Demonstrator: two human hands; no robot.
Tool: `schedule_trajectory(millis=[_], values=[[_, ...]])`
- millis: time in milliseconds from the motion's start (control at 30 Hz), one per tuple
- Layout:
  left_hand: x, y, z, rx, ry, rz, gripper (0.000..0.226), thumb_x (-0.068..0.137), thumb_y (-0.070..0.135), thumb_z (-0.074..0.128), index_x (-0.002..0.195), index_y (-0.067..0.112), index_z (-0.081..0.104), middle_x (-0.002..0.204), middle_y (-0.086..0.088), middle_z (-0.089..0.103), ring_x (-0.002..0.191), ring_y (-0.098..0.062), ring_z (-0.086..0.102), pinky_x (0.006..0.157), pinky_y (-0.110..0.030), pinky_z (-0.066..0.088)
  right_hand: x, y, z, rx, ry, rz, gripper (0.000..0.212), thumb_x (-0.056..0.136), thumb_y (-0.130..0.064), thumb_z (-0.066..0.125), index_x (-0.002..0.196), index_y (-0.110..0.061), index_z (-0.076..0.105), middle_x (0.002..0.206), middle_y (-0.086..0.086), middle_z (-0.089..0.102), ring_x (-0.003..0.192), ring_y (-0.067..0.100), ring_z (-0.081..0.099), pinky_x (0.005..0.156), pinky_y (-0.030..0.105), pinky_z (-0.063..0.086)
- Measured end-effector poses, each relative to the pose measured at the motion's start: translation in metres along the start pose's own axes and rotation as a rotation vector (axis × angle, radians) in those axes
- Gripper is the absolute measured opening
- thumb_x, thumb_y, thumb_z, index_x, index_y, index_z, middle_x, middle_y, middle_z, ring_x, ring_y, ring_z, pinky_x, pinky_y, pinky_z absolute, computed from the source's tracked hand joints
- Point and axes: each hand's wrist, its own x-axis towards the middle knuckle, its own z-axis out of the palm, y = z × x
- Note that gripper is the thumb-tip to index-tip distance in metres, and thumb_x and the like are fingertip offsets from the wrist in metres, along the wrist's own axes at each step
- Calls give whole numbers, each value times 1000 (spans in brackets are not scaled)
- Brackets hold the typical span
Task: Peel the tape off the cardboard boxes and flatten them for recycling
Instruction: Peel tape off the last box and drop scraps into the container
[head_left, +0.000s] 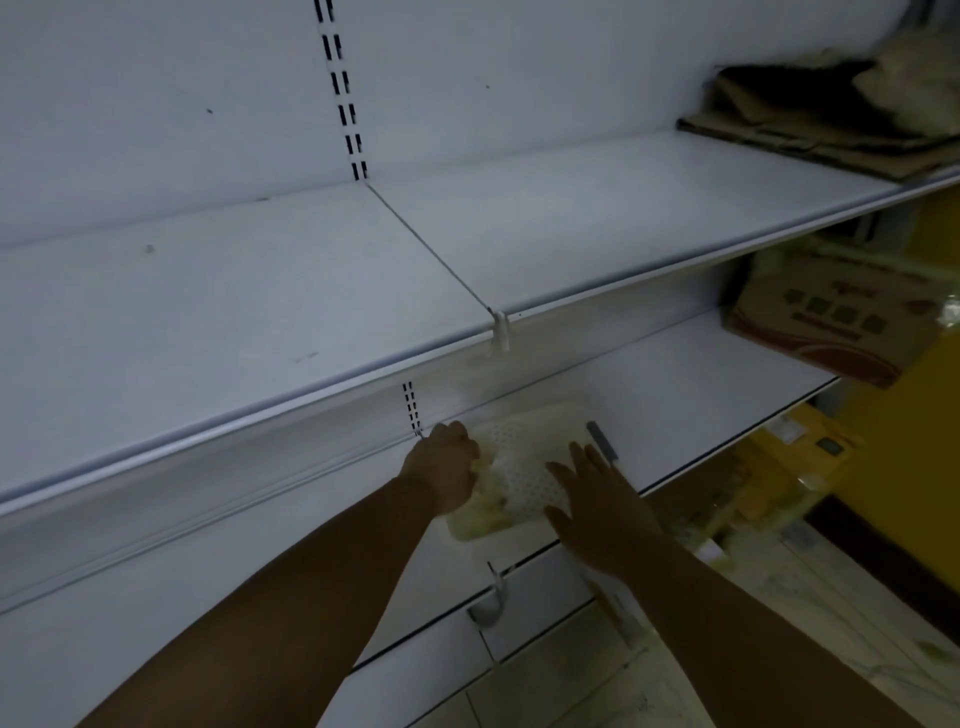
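Here – L hand (447, 467) grips tray (524, 467)

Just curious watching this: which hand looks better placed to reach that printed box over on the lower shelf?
Probably the right hand: it lies open and holds nothing, on the printed box's side. The left hand is closed on the white perforated tray.

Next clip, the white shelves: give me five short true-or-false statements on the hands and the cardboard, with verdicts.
1. Both hands are at a white perforated tray on the lower shelf. True.
2. The left hand is flat and open. False: its fingers are curled at the tray's edge.
3. The right hand has its fingers spread. True.
4. Flattened cardboard lies on the upper shelf, far right. True.
5. The printed box is between the hands. False: it sits apart, far right.
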Motion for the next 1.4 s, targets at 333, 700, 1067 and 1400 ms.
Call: schedule_trajectory(millis=[333,700,1067,1400], values=[[-66,29,-43,39,-31,199,61,101,47,24,152,20,6,160,-1,-8,146,-16,-10,117,-34,-5,-66,-29,-29,-150,40,36,63,98,-45,36,151,-22,12,159,10,-8,147,25,-5,117,42,6],[-227,104,-216,-150,308,570,51,100,42,36,148,28,26,153,3,31,139,-14,28,112,-28,20,-182,-76,-149,-269,205,127,63,98,-51,30,151,-25,8,159,7,-5,147,23,-5,118,39,4],[-409,-107,-378,156,567,14,52,99,47,32,147,26,29,157,5,23,146,-12,8,116,-35,13,-159,-321,-236,-280,346,-347,62,98,-51,29,151,-27,9,160,0,-1,147,14,0,117,32,8],[-581,-282,-331,-19,633,-624,43,96,50,39,136,35,45,141,4,48,125,-18,47,104,-37,38,-140,-535,-226,-57,356,-794,56,99,-49,31,150,-29,18,159,-5,13,144,13,13,114,30,16]])
